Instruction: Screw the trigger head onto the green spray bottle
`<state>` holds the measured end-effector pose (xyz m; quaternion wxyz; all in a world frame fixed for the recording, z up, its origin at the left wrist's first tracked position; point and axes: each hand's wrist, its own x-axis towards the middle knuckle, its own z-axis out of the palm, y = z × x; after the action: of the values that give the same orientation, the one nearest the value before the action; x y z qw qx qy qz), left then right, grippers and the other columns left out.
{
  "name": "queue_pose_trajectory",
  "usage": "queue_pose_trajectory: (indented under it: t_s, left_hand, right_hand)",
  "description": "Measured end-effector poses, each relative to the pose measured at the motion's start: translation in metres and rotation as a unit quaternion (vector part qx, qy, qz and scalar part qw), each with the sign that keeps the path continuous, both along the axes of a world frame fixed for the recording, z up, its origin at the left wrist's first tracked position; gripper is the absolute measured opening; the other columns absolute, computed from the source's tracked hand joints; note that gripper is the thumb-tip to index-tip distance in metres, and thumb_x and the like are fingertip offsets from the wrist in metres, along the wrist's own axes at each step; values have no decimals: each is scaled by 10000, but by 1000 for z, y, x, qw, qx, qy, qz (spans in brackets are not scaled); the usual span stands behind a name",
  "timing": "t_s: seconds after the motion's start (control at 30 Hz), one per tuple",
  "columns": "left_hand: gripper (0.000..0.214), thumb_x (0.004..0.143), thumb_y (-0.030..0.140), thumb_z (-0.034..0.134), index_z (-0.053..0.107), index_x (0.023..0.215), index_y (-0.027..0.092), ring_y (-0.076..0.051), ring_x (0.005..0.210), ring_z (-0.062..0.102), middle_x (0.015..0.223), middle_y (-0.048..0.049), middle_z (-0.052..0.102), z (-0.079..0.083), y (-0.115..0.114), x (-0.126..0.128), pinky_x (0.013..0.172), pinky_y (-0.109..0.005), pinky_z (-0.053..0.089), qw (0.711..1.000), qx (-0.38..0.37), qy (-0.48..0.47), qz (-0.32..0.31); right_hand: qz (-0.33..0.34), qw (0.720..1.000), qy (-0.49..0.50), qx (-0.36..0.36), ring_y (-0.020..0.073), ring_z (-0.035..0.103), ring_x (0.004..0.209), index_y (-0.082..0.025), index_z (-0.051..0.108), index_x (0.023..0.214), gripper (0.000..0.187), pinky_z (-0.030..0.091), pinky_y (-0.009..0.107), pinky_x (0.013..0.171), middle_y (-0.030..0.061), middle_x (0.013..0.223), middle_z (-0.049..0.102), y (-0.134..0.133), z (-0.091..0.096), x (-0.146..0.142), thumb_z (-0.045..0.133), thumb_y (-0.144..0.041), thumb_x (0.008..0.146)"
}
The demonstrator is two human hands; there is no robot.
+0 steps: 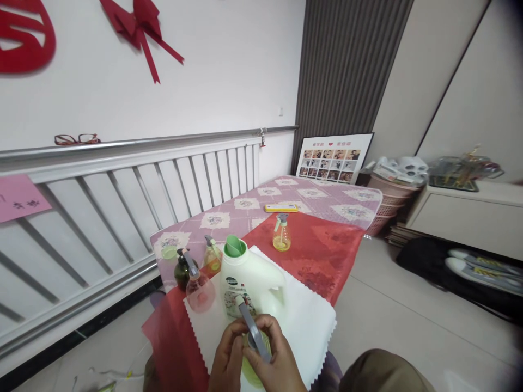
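your left hand (229,356) and your right hand (274,363) both grip a small green spray bottle (253,363) at the bottom edge of the view, your fingers wrapped around its body and its grey trigger head (252,331) poking up between them. you hold it over the white cloth (304,321) with the zigzag edge, just in front of the big white detergent jug (249,283) with the green cap. to the left of the jug stand a pink spray bottle (199,291), a dark green pump bottle (182,270) and an orange spray bottle (212,257), close together. a yellow spray bottle (281,235) stands well apart, farther back on the red cloth (327,253). a yellow lint brush (281,208) lies beyond it on the patterned tablecloth (322,193).
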<state>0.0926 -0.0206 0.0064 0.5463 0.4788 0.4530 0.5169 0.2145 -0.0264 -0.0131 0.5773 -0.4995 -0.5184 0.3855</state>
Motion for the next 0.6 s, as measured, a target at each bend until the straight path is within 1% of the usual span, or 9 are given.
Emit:
queue_pose_trajectory:
  t_s: [0.07,0.1,0.2,0.27,0.33,0.4,0.47,0.53,0.6]
  left_hand:
    - [318,827,524,620,682,921,226,-239,1082,678,1090,-66,753,-7,-4,0,993,-367,515,999,28,-14,37]
    - [287,799,489,650,670,921,230,-239,1066,676,1075,-65,743,-9,-6,1,972,-365,521,998,47,-3,47]
    - [262,733,356,662,646,967,239,-227,969,669,987,-45,721,-9,-11,5,912,-363,522,989,90,91,69]
    - [262,706,319,658,639,958,247,-213,873,666,909,-22,710,-5,-11,9,866,-357,526,982,78,153,80]
    - [228,685,317,676,627,899,254,-199,783,656,859,-5,702,0,-9,12,818,-353,536,978,55,183,84]
    - [191,677,316,682,616,845,255,-201,769,659,846,-4,701,5,-7,13,795,-356,548,979,52,182,82]
    - [151,696,311,660,627,832,253,-214,818,672,854,-11,705,8,-5,12,825,-371,556,980,71,173,71]
    - [166,724,314,637,659,876,251,-222,861,678,879,-22,716,9,-4,8,853,-385,561,979,94,171,50]
    - [212,752,317,622,685,941,247,-224,893,684,934,-40,732,10,-3,1,859,-387,569,976,114,181,26]
  right_hand:
    - [-3,1000,-22,19,231,651,953,-267,602,1037,357,534,331,892,19,986,678,0,2,-1,668,-157,704]
    - [-1,999,-30,34,233,648,955,-270,628,1023,351,538,330,891,22,986,672,0,4,-1,654,-142,698]
    - [4,997,-31,65,229,639,916,-282,663,908,292,556,321,851,23,960,652,-1,8,-4,637,-112,672]
    - [-4,998,-21,60,222,637,875,-286,656,885,243,572,319,814,27,964,648,-1,7,-6,654,-130,699]
    - [-8,998,-22,52,218,645,852,-286,662,903,226,587,324,796,36,988,656,-2,4,-7,651,-137,734]
    - [3,997,-39,67,233,674,894,-288,688,978,262,599,340,820,51,1029,681,-3,2,-5,635,-140,768]
    - [26,993,-66,97,266,692,1030,-292,694,1124,321,590,377,918,80,1123,705,-5,2,1,603,-176,839]
    - [60,988,-91,111,281,664,1185,-296,643,1293,388,553,410,1027,110,1264,693,-9,5,9,548,-225,924]
    - [98,984,-107,99,277,622,1285,-300,582,1397,434,512,426,1099,119,1382,654,-15,9,17,518,-256,969]
